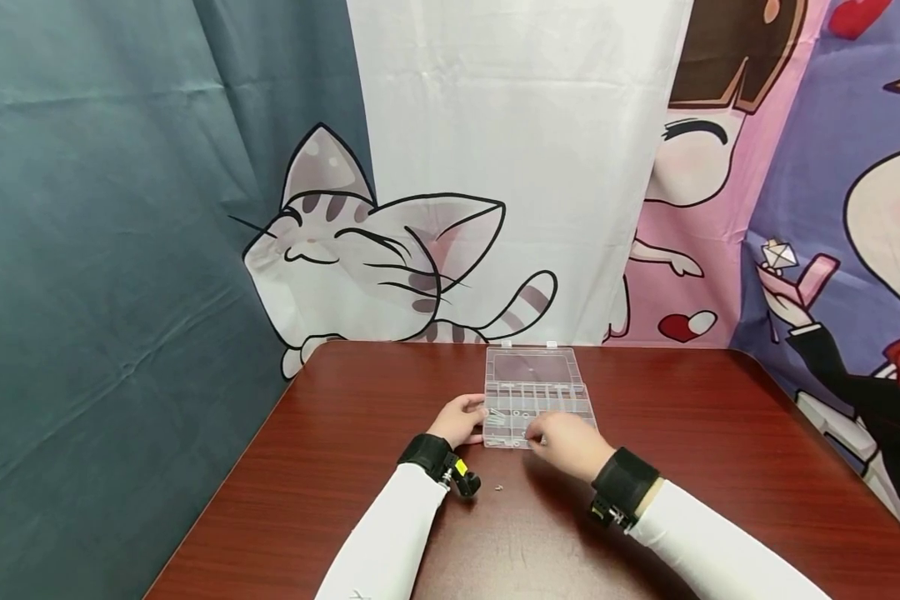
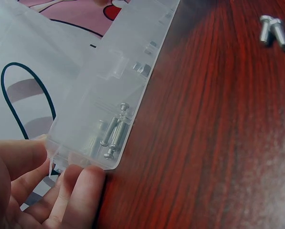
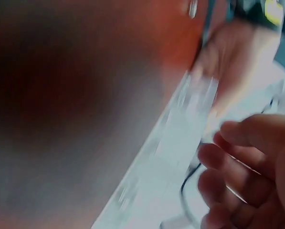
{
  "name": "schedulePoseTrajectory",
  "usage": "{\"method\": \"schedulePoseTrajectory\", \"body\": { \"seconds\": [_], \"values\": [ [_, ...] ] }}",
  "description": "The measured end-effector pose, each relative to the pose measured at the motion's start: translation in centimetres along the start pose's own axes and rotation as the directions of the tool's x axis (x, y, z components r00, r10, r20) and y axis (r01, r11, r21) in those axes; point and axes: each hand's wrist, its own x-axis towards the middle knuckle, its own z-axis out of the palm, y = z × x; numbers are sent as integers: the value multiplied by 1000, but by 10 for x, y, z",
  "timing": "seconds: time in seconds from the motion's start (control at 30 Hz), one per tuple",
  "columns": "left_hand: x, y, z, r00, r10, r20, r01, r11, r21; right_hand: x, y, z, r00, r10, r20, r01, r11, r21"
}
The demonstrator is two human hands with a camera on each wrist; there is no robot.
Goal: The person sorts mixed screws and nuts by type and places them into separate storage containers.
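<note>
A clear plastic compartment box [image 1: 536,398] lies on the table with its lid folded back. My left hand [image 1: 459,418] grips its left edge, the thumb and fingers [image 2: 85,191] around a corner in the left wrist view. Several long screws [image 2: 114,136] lie inside near that corner, with small nuts [image 2: 142,69] in other compartments. Over the front right compartments hangs my right hand [image 1: 567,444], fingers [image 3: 211,183] curled, thumb close to the forefinger. I cannot tell whether a small piece sits between those fingertips. Two short screws [image 2: 274,33] lie together on the table in front of the box.
The dark red wooden table [image 1: 375,483] extends to both sides of the box. A printed cloth [image 1: 517,167] with a cartoon cat hangs behind its far edge. Black camera bands [image 1: 626,483] circle both wrists.
</note>
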Motion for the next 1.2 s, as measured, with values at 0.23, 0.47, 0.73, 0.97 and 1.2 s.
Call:
{"method": "schedulePoseTrajectory", "body": {
  "seconds": [0.23, 0.47, 0.73, 0.97, 1.2],
  "values": [
    [-2, 2, -1, 1000, 9, 1, -9, 1000, 16, 5, -40, 7, 976, -158, 149, 156, 987, 29],
    [-4, 5, 0, 1000, 14, 7, -14, 1000, 27, 7, -49, 14, 958, -225, 178, 230, 973, -3],
    [-5, 4, -3, 1000, 15, 1, -15, 999, 30, 10, -50, 25, 954, -207, 217, 211, 977, 3],
    [-3, 1, -3, 1000, 21, 10, -22, 999, 28, 10, -54, 21, 952, -226, 206, 233, 973, -7],
    [-2, 1, -3, 1000, 13, 4, -13, 999, 43, 9, -53, 25, 953, -231, 194, 239, 971, -19]
  ]
}}
